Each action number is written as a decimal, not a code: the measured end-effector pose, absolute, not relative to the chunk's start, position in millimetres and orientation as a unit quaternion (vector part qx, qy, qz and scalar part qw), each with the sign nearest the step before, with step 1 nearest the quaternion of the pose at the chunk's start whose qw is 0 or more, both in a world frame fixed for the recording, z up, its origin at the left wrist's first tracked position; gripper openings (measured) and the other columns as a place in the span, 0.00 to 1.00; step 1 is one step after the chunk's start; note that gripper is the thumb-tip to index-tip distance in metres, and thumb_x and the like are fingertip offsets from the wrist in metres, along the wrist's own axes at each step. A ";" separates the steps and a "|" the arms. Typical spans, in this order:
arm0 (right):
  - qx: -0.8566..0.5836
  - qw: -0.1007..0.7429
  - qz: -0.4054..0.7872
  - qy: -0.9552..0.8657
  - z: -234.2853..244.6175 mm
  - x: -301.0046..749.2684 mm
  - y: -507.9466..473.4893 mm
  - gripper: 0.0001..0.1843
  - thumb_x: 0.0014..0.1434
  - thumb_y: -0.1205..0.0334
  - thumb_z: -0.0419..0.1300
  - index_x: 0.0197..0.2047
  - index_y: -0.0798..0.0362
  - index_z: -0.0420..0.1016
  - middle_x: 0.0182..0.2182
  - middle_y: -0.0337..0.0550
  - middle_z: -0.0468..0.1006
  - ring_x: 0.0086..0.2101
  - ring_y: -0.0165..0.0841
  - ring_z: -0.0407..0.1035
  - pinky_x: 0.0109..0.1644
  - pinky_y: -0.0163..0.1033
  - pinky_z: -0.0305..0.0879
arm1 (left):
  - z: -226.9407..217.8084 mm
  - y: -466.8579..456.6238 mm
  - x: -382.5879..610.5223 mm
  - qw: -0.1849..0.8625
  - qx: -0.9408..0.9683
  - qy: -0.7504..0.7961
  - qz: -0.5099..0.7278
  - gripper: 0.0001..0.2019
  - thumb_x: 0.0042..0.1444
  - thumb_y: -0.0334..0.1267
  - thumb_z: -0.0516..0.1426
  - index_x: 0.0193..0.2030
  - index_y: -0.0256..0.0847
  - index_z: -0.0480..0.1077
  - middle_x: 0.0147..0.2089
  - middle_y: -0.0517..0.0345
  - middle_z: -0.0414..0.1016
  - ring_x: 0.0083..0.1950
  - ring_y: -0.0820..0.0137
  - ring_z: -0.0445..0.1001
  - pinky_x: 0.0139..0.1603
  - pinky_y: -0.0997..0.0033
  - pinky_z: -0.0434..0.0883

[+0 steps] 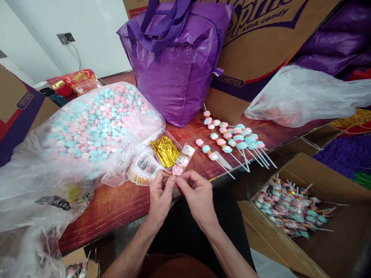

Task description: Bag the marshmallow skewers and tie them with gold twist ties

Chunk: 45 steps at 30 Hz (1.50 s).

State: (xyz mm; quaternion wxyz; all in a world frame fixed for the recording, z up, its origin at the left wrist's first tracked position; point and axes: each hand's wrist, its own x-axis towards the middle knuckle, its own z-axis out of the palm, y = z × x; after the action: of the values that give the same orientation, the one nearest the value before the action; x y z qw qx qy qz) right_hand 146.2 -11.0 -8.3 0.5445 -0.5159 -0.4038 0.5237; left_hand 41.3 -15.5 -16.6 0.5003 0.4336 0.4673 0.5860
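Note:
A marshmallow skewer in a printed clear wrapper [183, 159] points up and away from me at the table's front edge. My left hand [162, 193] pinches the lower end of its wrapper, thumb against fingers. My right hand [198, 195] is closed at the same spot, fingertips meeting the left ones. Whether a twist tie is between the fingertips is hidden. Just beyond lies a clear tray of gold twist ties [165, 151]. Flat printed wrappers [145, 166] are fanned out left of the tray. Unwrapped marshmallow skewers [238, 139] lie to the right, several in a pile.
A big clear bag of pink, blue and white marshmallows [95, 127] covers the table's left. Behind stand a purple tote bag [176, 65] and a large carton [261, 50]. A white plastic bag [301, 96] lies back right. Below right, an open box [344, 216] holds wrapped skewers.

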 end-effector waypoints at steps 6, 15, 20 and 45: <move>-0.456 0.551 0.556 -0.423 -17.2 144.4 -13.0 0.10 0.63 0.56 0.61 0.33 0.52 0.71 0.25 0.34 0.69 0.24 0.26 0.59 0.28 0.32 0.58 | -8.9 -6.6 39.0 0.678 0.263 0.417 0.545 0.17 0.54 0.46 0.66 0.29 0.37 0.66 0.23 0.66 0.61 0.21 0.83 0.50 0.21 0.81 0.52; -0.411 0.467 0.527 -0.579 -14.2 175.3 -8.1 0.09 0.67 0.58 0.55 0.35 0.50 0.64 0.31 0.36 0.65 0.29 0.29 0.59 0.34 0.35 0.59 | 0.1 -4.0 26.4 0.841 0.151 0.356 0.379 0.24 0.41 0.45 0.73 0.31 0.38 0.63 0.20 0.73 0.51 0.20 0.84 0.40 0.17 0.85 0.43; -0.498 0.447 0.380 -0.639 -16.9 171.8 -14.9 0.09 0.68 0.63 0.48 0.33 0.49 0.57 0.29 0.37 0.65 0.30 0.31 0.61 0.37 0.37 0.59 | -13.4 -13.3 41.7 0.671 0.343 0.464 0.465 0.15 0.58 0.50 0.62 0.40 0.40 0.68 0.23 0.67 0.61 0.23 0.80 0.56 0.24 0.82 0.57; -0.488 0.510 0.050 -0.707 -7.5 173.5 -21.6 0.11 0.65 0.71 0.50 0.34 0.52 0.70 0.28 0.45 0.74 0.31 0.35 0.67 0.37 0.41 0.65 | -0.9 -8.8 61.0 0.784 0.093 0.401 0.465 0.20 0.38 0.36 0.74 0.39 0.39 0.77 0.35 0.61 0.76 0.30 0.78 0.72 0.31 0.81 0.72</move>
State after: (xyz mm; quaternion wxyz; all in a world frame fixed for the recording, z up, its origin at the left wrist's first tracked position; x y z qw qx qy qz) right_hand 173.5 -21.6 -7.5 0.5097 -0.4876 -0.7071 0.0498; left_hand 61.0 -8.8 -0.9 0.7839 0.0933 0.4007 0.4651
